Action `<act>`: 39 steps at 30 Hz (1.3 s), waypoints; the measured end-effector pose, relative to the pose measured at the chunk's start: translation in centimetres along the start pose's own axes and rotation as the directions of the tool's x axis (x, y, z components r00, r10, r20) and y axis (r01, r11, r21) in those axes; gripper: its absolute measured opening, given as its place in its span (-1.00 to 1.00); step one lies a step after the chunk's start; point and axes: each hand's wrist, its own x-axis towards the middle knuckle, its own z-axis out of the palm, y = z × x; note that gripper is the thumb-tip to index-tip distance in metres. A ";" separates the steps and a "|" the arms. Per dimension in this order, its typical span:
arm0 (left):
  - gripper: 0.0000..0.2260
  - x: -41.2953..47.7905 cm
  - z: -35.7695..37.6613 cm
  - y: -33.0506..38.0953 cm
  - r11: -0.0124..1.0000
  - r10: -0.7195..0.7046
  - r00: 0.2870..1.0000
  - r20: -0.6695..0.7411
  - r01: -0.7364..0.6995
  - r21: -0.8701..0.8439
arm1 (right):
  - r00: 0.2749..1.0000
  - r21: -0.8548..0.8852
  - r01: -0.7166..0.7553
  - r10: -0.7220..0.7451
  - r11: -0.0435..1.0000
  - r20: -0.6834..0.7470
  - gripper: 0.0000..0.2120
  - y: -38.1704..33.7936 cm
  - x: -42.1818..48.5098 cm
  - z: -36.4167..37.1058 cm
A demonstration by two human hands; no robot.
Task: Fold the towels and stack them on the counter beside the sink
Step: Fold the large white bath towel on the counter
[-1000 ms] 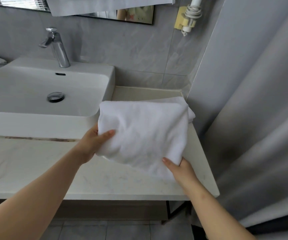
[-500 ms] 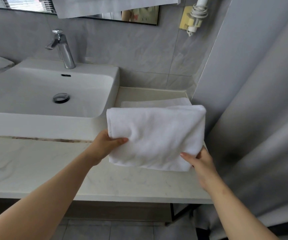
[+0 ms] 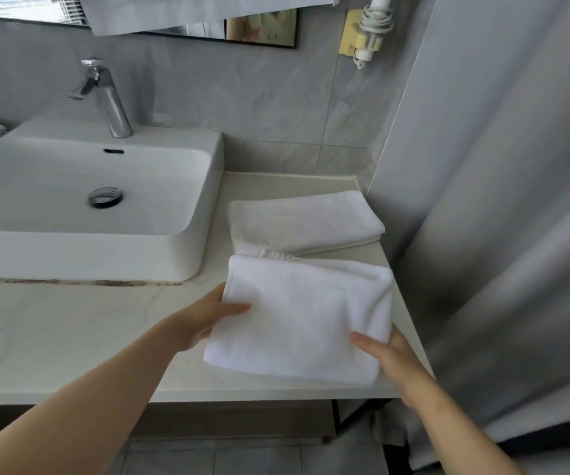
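Both the left hand and right hand are pinching a folded towel at lower centre, its far edge overlapping another folded towel on the counter.

A bathroom: sink, faucet, mirror, tiled wall.

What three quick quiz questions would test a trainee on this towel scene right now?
1. True or false: only the left hand grips the folded white terry towel near the front edge of the pale marble counter; the right hand is free.
2. Where does the second folded white towel lie? A) in the white rectangular ceramic sink; B) on the counter, right of the sink; C) over the chrome faucet.
3. Fill in: each hand's ___ shows on top of the held towel.
Key: 1 false, both hands grip it; 2 B; 3 thumb.
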 end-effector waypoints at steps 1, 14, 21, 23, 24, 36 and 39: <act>-0.59 0.2 -0.1 0.4 0.999 -0.006 1.000 -0.004 0.005 -0.035 | 0.999 0.021 0.042 -0.041 0.999 -0.031 -0.48 -0.2 0.2 0.0; -0.41 2.2 0.4 3.7 0.976 0.087 0.991 -0.104 -0.106 -0.191 | 0.957 0.151 0.273 -0.252 0.950 -0.142 -0.63 -4.3 2.5 0.1; -0.87 3.1 1.4 5.5 0.968 0.107 0.947 -0.303 -0.169 -0.186 | 0.940 0.108 0.266 -0.233 0.958 -0.249 -0.93 -5.2 3.8 0.1; -0.86 3.4 1.5 6.1 0.967 0.091 0.948 -0.305 -0.157 -0.200 | 0.940 0.114 0.255 -0.219 0.960 -0.262 -0.94 -5.7 4.3 0.1; -0.88 3.6 1.5 6.3 0.966 0.077 0.954 -0.291 -0.143 -0.214 | 0.941 0.129 0.245 -0.203 0.961 -0.272 -0.93 -5.8 4.5 0.1; -0.51 5.1 2.3 6.1 0.905 0.222 0.723 -0.654 0.097 0.415 | 0.977 0.293 0.214 -0.199 0.932 -0.082 -0.78 -7.7 5.0 1.7; -0.43 3.3 3.5 7.3 0.987 0.065 0.727 -0.683 0.053 0.151 | 0.963 0.457 0.046 -0.161 0.888 0.217 -0.65 -8.0 4.7 3.3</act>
